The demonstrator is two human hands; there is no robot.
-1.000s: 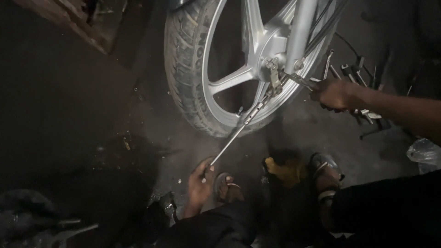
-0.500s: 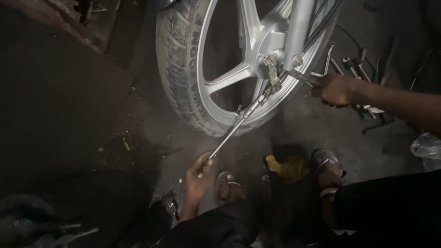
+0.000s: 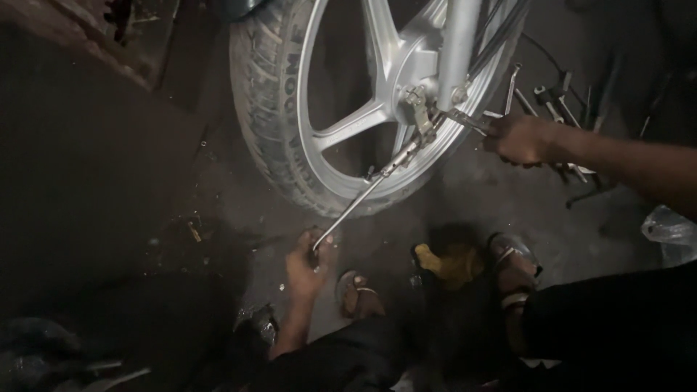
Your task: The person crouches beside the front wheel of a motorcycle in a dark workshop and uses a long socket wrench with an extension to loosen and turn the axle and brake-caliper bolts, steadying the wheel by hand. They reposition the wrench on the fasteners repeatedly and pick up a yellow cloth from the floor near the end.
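Note:
A motorcycle wheel (image 3: 348,123) with a black tyre and silver alloy spokes stands upright ahead of me. My left hand (image 3: 306,267) grips the low end of a long metal wrench (image 3: 363,197) that runs up to the axle nut (image 3: 421,120) at the hub. My right hand (image 3: 521,138) is closed on a shorter spanner (image 3: 465,118) set at the same axle from the right, beside the silver fork leg (image 3: 457,43).
Several loose spanners (image 3: 559,101) lie on the dark floor behind my right hand. My sandalled feet (image 3: 508,268) and a yellow cloth (image 3: 450,263) are below the wheel. A clear plastic bag (image 3: 671,229) sits at the right edge. Dark clutter fills the lower left.
My view has shifted slightly, so the wheel sits further left and higher. The left hand has pushed the long wrench's handle a little lower and leftwards; the right hand stays at the axle.

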